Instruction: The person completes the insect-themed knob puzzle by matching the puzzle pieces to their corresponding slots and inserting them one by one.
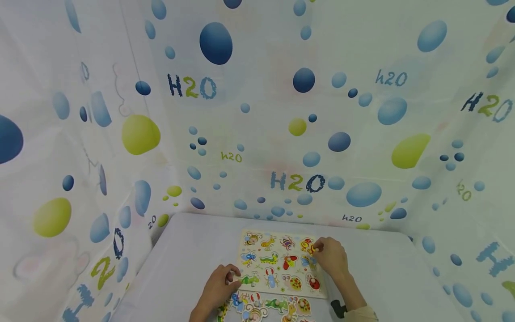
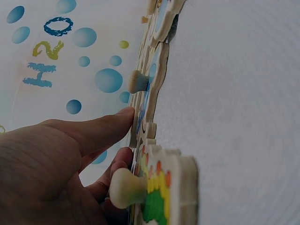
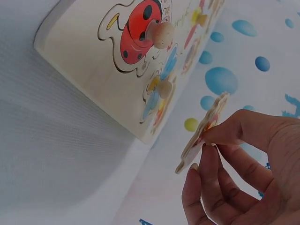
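Note:
A wooden insect puzzle board (image 1: 277, 290) lies on the white table, bearing pictures and knobbed pieces. Over its far right corner my right hand (image 1: 331, 255) pinches a puzzle piece (image 3: 190, 154) between thumb and fingers. The piece is tilted nearly edge-on in the right wrist view, with red and yellow on its face, clear of the board there. My left hand (image 1: 220, 284) rests at the board's near left edge, thumb and fingertips touching it by the green grasshopper (image 1: 250, 279). A ladybug piece (image 3: 140, 33) with a round knob sits in the board's near right corner.
Several loose knobbed pieces, among them a bee (image 1: 254, 314) and a spotted ladybug (image 1: 303, 306), lie in front of the board. A black object (image 1: 339, 308) is beside my right wrist. Patterned curtains (image 1: 257, 134) surround the table (image 1: 189, 237) at the back and sides.

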`<state>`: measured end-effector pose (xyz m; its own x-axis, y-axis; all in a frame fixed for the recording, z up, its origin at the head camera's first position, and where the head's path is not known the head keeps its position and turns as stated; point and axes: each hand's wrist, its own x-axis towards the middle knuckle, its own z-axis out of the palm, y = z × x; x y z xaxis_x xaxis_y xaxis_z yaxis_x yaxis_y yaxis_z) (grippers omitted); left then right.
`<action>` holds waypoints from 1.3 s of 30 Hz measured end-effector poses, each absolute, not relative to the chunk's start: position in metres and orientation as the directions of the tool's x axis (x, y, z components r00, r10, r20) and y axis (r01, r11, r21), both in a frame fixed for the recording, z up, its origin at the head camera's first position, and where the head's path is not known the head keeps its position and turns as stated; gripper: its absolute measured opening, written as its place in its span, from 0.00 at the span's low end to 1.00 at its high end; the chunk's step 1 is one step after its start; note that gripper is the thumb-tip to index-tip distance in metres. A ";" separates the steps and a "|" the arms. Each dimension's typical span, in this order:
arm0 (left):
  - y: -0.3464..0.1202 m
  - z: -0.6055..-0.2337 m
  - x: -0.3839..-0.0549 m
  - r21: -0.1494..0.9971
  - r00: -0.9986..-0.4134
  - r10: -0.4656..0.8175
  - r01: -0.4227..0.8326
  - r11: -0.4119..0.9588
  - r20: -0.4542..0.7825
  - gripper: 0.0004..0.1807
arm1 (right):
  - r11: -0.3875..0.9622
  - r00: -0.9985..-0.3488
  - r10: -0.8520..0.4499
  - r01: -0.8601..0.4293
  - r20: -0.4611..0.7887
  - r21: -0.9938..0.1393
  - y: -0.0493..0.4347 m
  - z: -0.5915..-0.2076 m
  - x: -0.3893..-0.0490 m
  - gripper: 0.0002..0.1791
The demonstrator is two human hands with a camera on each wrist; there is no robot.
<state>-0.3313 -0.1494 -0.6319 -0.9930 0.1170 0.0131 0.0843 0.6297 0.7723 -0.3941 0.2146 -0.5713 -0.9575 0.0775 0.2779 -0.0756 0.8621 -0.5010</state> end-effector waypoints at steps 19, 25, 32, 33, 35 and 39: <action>-0.150 -0.630 -0.329 0.772 -0.993 0.115 0.091 0.629 0.024 0.09 | 0.893 -0.966 0.012 -0.106 0.260 -0.437 0.212 -0.578 -0.422 0.07; -0.149 -0.631 -0.329 0.773 -0.992 0.121 0.098 0.627 0.027 0.10 | 0.891 -0.962 -0.020 -0.142 0.274 -0.432 0.214 -0.582 -0.427 0.07; -0.150 -0.633 -0.330 0.771 -0.993 0.115 0.088 0.631 0.019 0.10 | 0.893 -0.966 -0.055 -0.161 0.252 -0.421 0.215 -0.583 -0.433 0.06; -0.150 -0.633 -0.330 0.772 -0.993 0.116 0.089 0.630 0.020 0.10 | 0.894 -0.966 -0.057 -0.161 0.251 -0.418 0.215 -0.583 -0.434 0.06; -0.150 -0.634 -0.330 0.773 -0.993 0.117 0.091 0.628 0.022 0.10 | 0.896 -0.967 -0.057 -0.160 0.249 -0.414 0.216 -0.584 -0.435 0.06; -0.151 -0.632 -0.330 0.770 -0.992 0.122 0.101 0.631 0.030 0.09 | 0.898 -0.970 -0.055 -0.151 0.237 -0.413 0.218 -0.587 -0.437 0.07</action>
